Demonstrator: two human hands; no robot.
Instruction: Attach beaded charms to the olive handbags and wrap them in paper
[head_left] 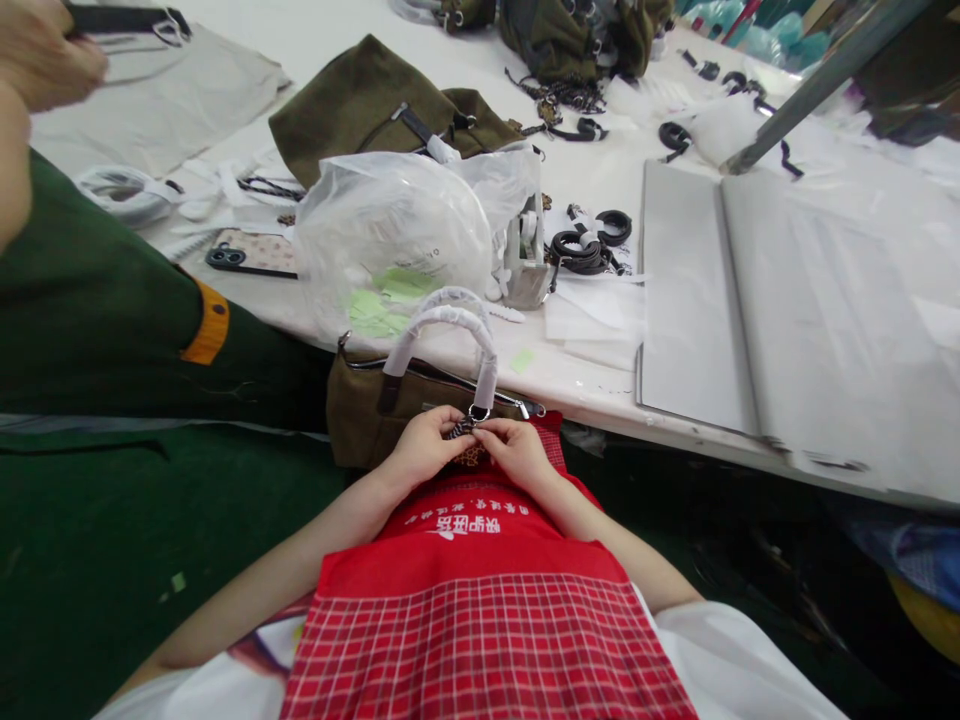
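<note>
An olive-brown handbag (357,410) rests against the table's front edge, just above the red apron. Its two arched handles (454,318) stand up in pale wrapping, and a zipper runs along its top. My left hand (429,440) and my right hand (516,450) meet at a metal ring (478,412) below the handle's right end. Fingers of both hands pinch a dark patterned cord (459,428) hanging by that ring. A leopard-print piece (471,456) shows beneath the fingers.
On the table (592,385) are a clear plastic bag (397,225) with green slips, a phone (252,253), coiled black straps (581,250), another olive bag (352,105) and grey sheets (694,290). A metal pole (825,85) stands at right. Another person's hand (52,55) holds a strap at upper left.
</note>
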